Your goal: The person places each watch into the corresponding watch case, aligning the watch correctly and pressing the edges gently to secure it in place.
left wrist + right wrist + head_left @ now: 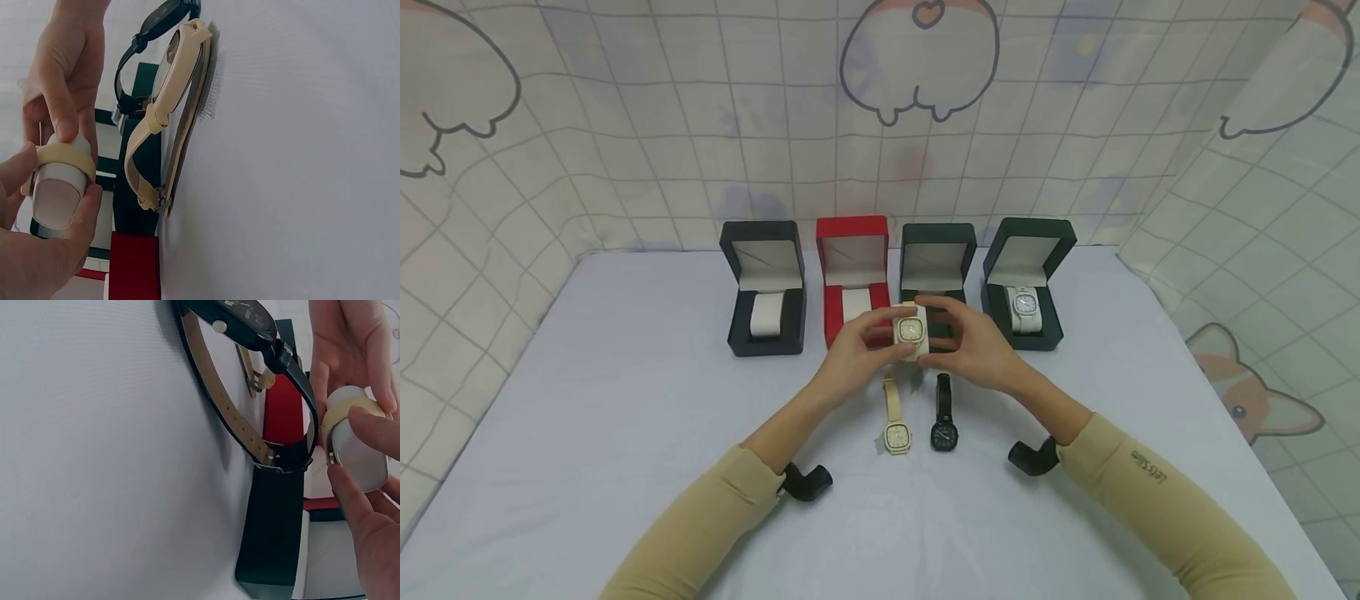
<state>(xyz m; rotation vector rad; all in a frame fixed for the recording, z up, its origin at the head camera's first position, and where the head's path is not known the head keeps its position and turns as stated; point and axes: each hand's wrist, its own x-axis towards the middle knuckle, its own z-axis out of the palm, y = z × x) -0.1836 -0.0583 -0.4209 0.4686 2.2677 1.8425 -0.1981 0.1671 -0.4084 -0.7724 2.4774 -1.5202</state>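
In the head view, my left hand (pixel 855 348) and right hand (pixel 979 348) meet above the table, gripping one white watch cushion (pixel 57 195) from either side. Round it goes the pale yellow strap of a square-faced watch (pixel 911 330). In both wrist views, fingertips and thumbs of the two hands press on strap and cushion. Just below my hands lie a cream watch (pixel 897 436) and a black watch (pixel 944 435), straps toward the boxes. Behind my hands stands an open green box (pixel 937 233), its inside partly hidden by my right hand.
Left of it are an open red box (pixel 852 226) and an open dark box (pixel 765 346), each with a white cushion inside. On the right, another open green box (pixel 1033 342) contains a white watch (pixel 1024 307) on its cushion. A white cloth (pixel 625 417) covers the table.
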